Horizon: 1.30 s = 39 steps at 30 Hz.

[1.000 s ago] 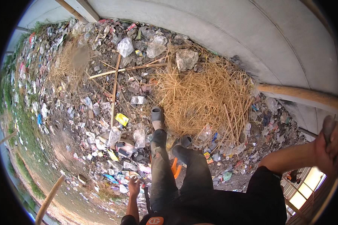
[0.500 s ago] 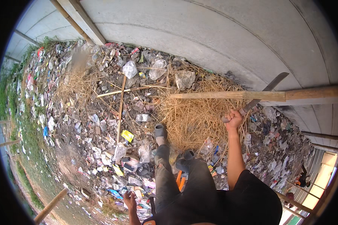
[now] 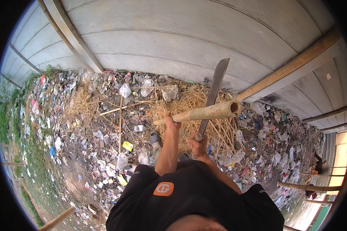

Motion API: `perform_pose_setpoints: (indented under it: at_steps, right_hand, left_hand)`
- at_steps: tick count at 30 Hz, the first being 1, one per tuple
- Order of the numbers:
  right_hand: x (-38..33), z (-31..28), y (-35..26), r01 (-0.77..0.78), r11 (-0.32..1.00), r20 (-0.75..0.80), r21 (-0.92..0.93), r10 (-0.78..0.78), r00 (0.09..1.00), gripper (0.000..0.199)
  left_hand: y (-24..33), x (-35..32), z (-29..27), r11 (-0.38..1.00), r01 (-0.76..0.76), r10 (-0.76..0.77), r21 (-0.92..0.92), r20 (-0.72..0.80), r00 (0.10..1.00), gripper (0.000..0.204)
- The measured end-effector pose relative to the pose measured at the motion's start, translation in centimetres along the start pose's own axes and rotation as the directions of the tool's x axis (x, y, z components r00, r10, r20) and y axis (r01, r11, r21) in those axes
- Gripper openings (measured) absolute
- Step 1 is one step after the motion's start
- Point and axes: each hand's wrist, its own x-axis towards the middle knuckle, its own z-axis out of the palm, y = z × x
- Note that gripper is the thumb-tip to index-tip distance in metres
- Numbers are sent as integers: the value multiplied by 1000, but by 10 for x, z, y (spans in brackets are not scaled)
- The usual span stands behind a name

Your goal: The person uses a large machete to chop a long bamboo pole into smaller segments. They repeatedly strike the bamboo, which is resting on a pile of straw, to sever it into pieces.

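Observation:
My left hand [image 3: 172,124] is closed round the narrower end of a bamboo pole [image 3: 196,113], which lies across in front of me with its hollow cut end to the right. A machete [image 3: 217,82] is in my right hand [image 3: 197,144], its handle gripped just below the pole. Its long dark blade crosses the bamboo, the tip pointing up and away toward the wall. The bamboo covers the middle of the blade; whether the edge is wedged into the pole I cannot tell. Under both lies a heap of dry straw [image 3: 185,98].
A grey panel wall [image 3: 154,46] runs along the far side, with a bamboo post [image 3: 289,66] against it at right. Litter and plastic scraps [image 3: 100,154] cover the ground, along with a stone [image 3: 169,92] and thin sticks [image 3: 120,127]. Another person [image 3: 318,165] is at far right.
My left hand has come up from the lower left and taken hold of the bamboo. The machete and pole have moved left and closer to me, and the blade points more steeply away.

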Motion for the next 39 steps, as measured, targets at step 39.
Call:
perform_pose_setpoints:
  at_steps: [39]
  right_hand:
    - [-26, -64, -438, 845, 528, 155, -90, -830, 535, 41]
  left_hand:
    - [276, -162, -349, -208, 115, 736, 971, 78, 673, 51]
